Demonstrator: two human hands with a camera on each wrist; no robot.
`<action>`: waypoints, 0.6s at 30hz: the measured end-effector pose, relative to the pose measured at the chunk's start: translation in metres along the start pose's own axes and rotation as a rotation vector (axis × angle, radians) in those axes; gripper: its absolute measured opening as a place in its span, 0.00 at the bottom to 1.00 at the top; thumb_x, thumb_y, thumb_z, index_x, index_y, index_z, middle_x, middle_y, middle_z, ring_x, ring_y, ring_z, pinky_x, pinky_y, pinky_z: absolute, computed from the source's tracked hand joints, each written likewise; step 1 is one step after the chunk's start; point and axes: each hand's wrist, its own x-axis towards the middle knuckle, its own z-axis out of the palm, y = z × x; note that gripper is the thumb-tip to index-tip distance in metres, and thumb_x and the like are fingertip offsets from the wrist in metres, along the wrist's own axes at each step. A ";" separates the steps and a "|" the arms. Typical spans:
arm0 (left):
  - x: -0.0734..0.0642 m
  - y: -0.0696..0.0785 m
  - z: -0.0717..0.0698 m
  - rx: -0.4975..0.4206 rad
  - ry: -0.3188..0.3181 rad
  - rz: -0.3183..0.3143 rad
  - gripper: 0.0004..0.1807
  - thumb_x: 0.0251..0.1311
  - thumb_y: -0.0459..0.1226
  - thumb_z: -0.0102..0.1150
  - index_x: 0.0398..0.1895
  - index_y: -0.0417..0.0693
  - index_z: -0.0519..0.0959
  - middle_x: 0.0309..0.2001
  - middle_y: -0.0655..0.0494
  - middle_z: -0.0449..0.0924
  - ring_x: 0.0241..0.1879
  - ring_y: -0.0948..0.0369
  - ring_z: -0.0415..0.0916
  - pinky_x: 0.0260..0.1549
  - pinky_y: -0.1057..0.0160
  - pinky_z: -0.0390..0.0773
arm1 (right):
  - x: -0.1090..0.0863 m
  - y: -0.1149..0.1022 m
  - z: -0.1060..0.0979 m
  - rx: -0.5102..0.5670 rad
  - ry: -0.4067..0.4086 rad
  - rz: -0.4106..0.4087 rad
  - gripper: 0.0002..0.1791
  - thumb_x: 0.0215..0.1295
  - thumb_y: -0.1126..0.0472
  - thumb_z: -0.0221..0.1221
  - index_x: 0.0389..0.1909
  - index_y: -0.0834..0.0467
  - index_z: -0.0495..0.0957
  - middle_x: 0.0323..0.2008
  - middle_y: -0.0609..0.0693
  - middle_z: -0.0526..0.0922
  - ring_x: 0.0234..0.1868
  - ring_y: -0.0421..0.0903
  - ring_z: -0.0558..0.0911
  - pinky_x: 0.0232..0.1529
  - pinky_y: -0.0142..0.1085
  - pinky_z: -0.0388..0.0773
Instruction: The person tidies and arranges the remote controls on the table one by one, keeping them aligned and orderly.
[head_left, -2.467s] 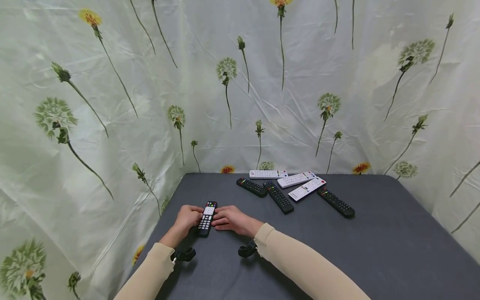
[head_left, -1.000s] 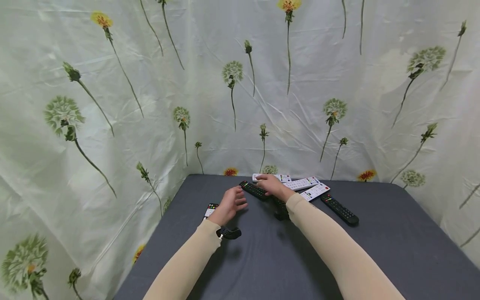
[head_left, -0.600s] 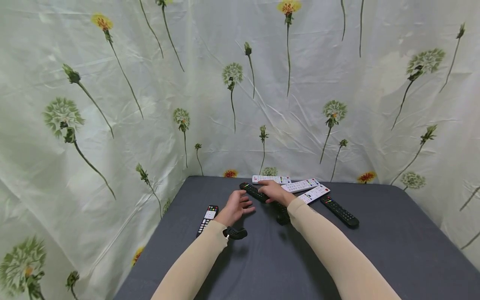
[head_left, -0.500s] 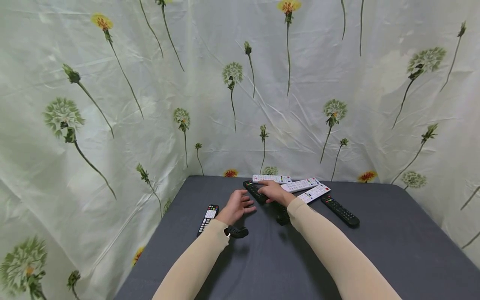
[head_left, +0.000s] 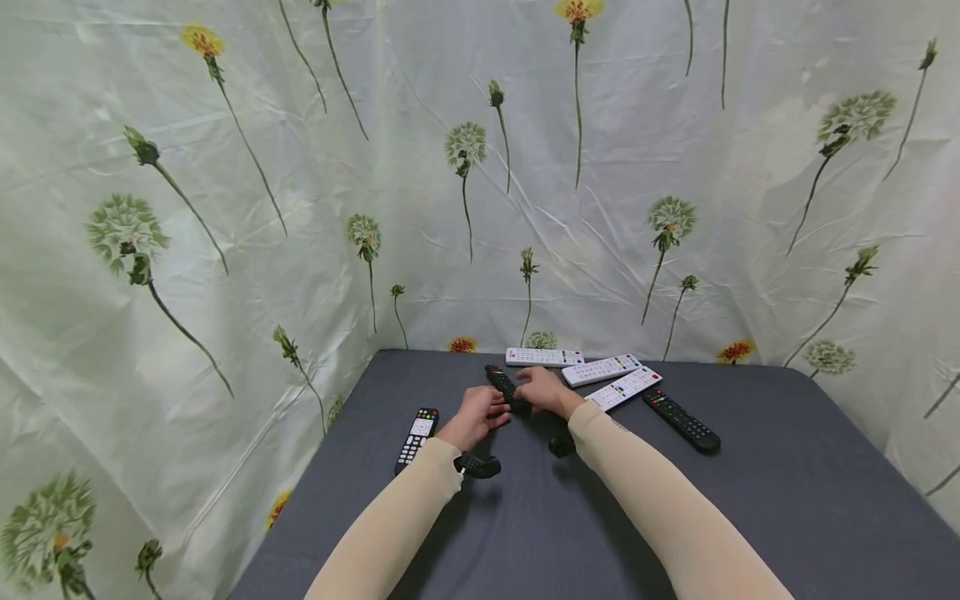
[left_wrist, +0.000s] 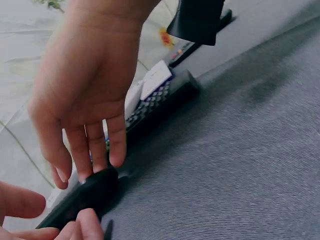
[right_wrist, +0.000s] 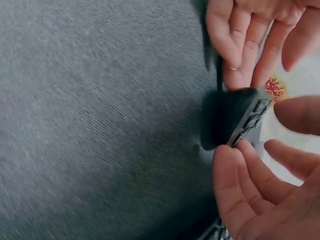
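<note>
A black remote control lies on the dark table between both hands, slanting away to the back left. My left hand touches its left side with nearly straight fingers. On the other side, my right hand rests its fingertips against the edge, its thumb apart from the remote in the right wrist view. That view shows the remote's end tipped on its side, with fingers of both hands meeting it. A second black remote, mostly hidden behind the right hand in the head view, shows in the left wrist view.
A black remote with a white panel lies left of the left forearm. White remotes line the back edge, two more slanting beside it. Another black remote lies to the right. A flowered curtain hangs behind the table.
Both hands have left the leftmost remote and come to the black one at the back. That remote has turned to point more away from me, and the left hand has closed in on it.
</note>
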 end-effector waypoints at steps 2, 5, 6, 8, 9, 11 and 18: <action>0.000 -0.002 0.002 0.038 0.021 0.026 0.20 0.67 0.26 0.52 0.62 0.29 0.72 0.45 0.42 0.79 0.39 0.54 0.80 0.45 0.55 0.83 | 0.001 0.003 0.001 0.006 0.011 0.024 0.31 0.61 0.66 0.58 0.68 0.65 0.71 0.35 0.55 0.84 0.19 0.43 0.76 0.24 0.35 0.79; -0.001 -0.005 0.006 0.082 0.044 0.073 0.26 0.63 0.23 0.55 0.66 0.30 0.70 0.43 0.42 0.80 0.34 0.58 0.79 0.41 0.59 0.84 | 0.001 0.006 0.004 0.033 0.023 0.060 0.30 0.61 0.69 0.57 0.67 0.65 0.72 0.24 0.53 0.81 0.14 0.40 0.71 0.22 0.34 0.76; -0.002 -0.006 0.007 0.096 0.051 0.086 0.28 0.63 0.23 0.56 0.68 0.31 0.69 0.44 0.42 0.79 0.33 0.59 0.79 0.40 0.59 0.84 | 0.000 0.006 0.004 0.048 0.028 0.071 0.29 0.62 0.69 0.58 0.67 0.65 0.73 0.24 0.54 0.80 0.14 0.40 0.72 0.22 0.34 0.76; -0.002 -0.007 0.010 0.119 0.070 0.112 0.29 0.62 0.22 0.57 0.68 0.31 0.69 0.48 0.39 0.79 0.34 0.59 0.79 0.39 0.59 0.84 | -0.002 0.006 0.005 0.067 0.033 0.078 0.28 0.63 0.69 0.59 0.66 0.66 0.73 0.28 0.55 0.82 0.18 0.42 0.75 0.24 0.35 0.79; -0.003 -0.008 0.011 0.128 0.083 0.125 0.29 0.61 0.22 0.58 0.68 0.31 0.70 0.49 0.37 0.79 0.35 0.58 0.79 0.40 0.59 0.84 | -0.003 0.005 0.005 0.074 0.029 0.081 0.28 0.64 0.69 0.59 0.66 0.66 0.73 0.32 0.57 0.83 0.22 0.43 0.78 0.27 0.36 0.80; -0.004 -0.009 0.012 0.143 0.116 0.146 0.28 0.60 0.21 0.58 0.66 0.32 0.72 0.53 0.34 0.77 0.37 0.57 0.81 0.40 0.58 0.84 | -0.006 0.004 0.006 0.087 0.019 0.085 0.27 0.66 0.68 0.61 0.66 0.67 0.72 0.42 0.60 0.83 0.31 0.46 0.82 0.32 0.38 0.83; -0.004 -0.012 0.014 0.191 0.192 0.191 0.21 0.58 0.19 0.57 0.56 0.31 0.79 0.54 0.33 0.77 0.36 0.55 0.83 0.38 0.57 0.85 | -0.005 0.007 0.010 0.098 0.045 0.120 0.26 0.65 0.66 0.65 0.64 0.67 0.75 0.50 0.62 0.82 0.42 0.51 0.84 0.37 0.39 0.84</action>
